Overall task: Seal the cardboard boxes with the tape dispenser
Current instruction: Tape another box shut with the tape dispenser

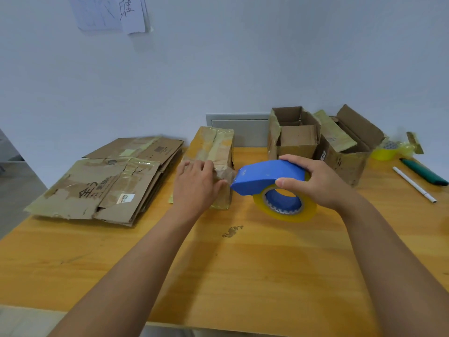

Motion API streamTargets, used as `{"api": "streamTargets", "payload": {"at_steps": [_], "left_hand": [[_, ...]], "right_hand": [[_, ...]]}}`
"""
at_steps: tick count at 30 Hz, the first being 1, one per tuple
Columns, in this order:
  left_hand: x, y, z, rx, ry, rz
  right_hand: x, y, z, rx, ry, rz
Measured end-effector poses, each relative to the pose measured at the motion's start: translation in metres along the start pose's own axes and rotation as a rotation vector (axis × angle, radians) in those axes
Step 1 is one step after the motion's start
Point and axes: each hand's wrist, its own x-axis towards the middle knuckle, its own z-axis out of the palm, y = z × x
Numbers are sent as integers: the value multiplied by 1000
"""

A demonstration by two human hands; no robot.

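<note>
A small closed cardboard box (211,149), wrapped in shiny tape, stands at the middle of the wooden table (218,263). My left hand (196,183) lies on its near end with the fingers spread flat over the top edge. My right hand (315,181) grips a blue tape dispenser (264,177) holding a yellowish tape roll (286,210). The dispenser's nose sits against the box's near right corner, beside my left fingertips.
Flattened cardboard boxes (104,181) are stacked at the left. Two open boxes (295,132) (347,147) stand at the back right. Behind them lies a yellow tape roll (386,150). A white pen (413,183) and a dark green marker (422,171) lie at the right edge.
</note>
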Motion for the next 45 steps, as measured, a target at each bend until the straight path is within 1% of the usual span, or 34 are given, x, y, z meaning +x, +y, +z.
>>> {"api": "streamTargets", "payload": {"at_steps": [3,6,8,10,11,13,15,18,21,23,26,29,33,37,40,45], "left_hand": [[-1,-3,-4,-6,-42,12],[0,-11,-9,-79,-102,46],[1,-17,-13,-105,-134,71],[0,-22,-16,-130,-155,80],[0,-23,-17,-146,-163,82],[0,-23,-18,-192,-161,62],[3,-19,-19,-232,-141,17],[8,-9,-20,-243,-106,-44],[9,-4,-20,-260,-111,-50],[9,-5,-22,-284,-117,-54],[10,-7,-24,-312,-147,-44],[13,-5,-23,-324,-148,-119],[15,8,-16,-79,-123,-132],[13,14,-6,-74,-24,-161],[11,15,1,-73,1,-108],[14,6,-2,-110,-17,-41]], "right_hand": [[17,-14,4,-72,-55,3],[32,-32,8,-131,-49,23],[40,-39,17,-278,-114,58],[40,-33,31,-455,-205,141],[37,-27,36,-443,-185,178],[31,-12,40,-341,-62,209],[27,-2,40,-302,45,227],[25,7,45,-146,222,237],[28,9,56,-44,401,253],[30,9,67,6,467,260],[34,10,86,71,530,271],[37,8,101,65,581,282],[34,5,113,43,622,252],[28,6,117,-20,633,227],[24,8,121,-93,642,221],[24,10,122,-126,647,211]]}}
